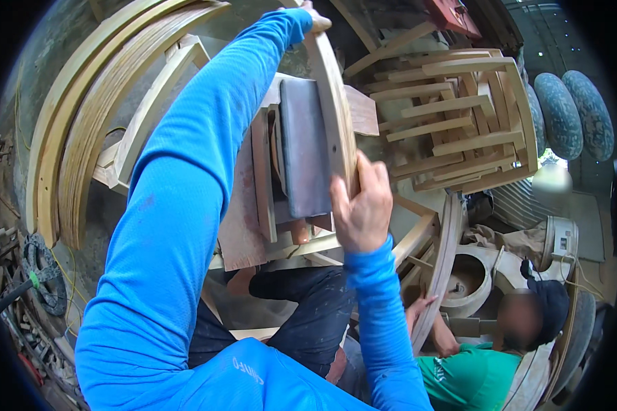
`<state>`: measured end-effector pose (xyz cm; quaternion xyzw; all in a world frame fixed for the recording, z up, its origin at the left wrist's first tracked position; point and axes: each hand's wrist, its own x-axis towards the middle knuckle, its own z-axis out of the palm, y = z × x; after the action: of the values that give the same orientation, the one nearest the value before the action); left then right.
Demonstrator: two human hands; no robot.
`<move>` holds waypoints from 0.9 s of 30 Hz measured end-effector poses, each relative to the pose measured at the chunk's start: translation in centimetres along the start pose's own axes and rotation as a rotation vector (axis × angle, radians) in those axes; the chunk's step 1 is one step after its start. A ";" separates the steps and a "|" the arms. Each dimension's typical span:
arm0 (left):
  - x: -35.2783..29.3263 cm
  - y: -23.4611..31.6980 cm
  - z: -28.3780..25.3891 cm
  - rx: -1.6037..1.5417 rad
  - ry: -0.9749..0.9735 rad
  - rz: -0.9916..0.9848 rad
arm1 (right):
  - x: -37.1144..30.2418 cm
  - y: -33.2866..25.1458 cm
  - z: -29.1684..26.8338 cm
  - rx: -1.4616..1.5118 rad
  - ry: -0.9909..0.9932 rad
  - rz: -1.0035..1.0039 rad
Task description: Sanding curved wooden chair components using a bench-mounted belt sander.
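Observation:
A long, slightly curved wooden piece [333, 103] slants across the upper middle. My left hand [316, 19] is closed around its far end, with the arm stretched forward. Its near end sits in my right hand [365, 205], whose thumb and fingers wrap the edge. The piece lies along the right side of a dark, flat belt-like surface [306, 147], which looks like a sander's belt. Whether wood and belt touch, I cannot tell. Wooden boards [243, 226] surround that machine on its left and near side.
Curved wooden parts [82, 137] lean together at left, near a black spoked wheel [42, 277]. Wooden frames [459, 130] are stacked at right, before grey rounded rolls [559, 113]. At lower right, a person in green [469, 377] holds another curved piece [442, 267] beside a pale round housing [483, 264].

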<state>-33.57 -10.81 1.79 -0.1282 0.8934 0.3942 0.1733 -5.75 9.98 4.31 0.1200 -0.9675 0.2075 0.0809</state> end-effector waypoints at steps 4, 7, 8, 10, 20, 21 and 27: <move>1.3 -4.6 -1.2 -0.050 0.232 0.128 | 7.6 -1.8 4.8 -0.016 0.023 -0.163; 1.5 -2.5 -3.8 -0.090 0.079 -0.028 | 12.2 -2.0 6.7 -0.048 0.046 -0.166; 2.3 -2.6 -3.9 -0.084 0.081 -0.052 | 13.4 -2.3 7.2 -0.061 0.054 -0.170; 4.3 -3.1 -3.7 -0.103 0.097 -0.050 | 14.9 -3.0 7.7 -0.082 0.040 -0.166; -3.3 -3.2 1.3 0.229 0.349 0.021 | 5.0 -2.8 5.7 -0.002 0.110 -0.179; -5.5 -2.8 2.4 0.222 0.378 0.065 | 2.7 -2.5 4.8 0.014 0.105 -0.132; -20.6 -3.7 10.3 0.400 0.497 0.254 | -13.9 -0.7 3.3 0.099 0.198 -0.041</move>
<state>-11.35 -3.65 1.36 -0.0716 0.9768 0.1862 -0.0781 7.39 10.73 -1.20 0.1226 -0.9406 0.2642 0.1743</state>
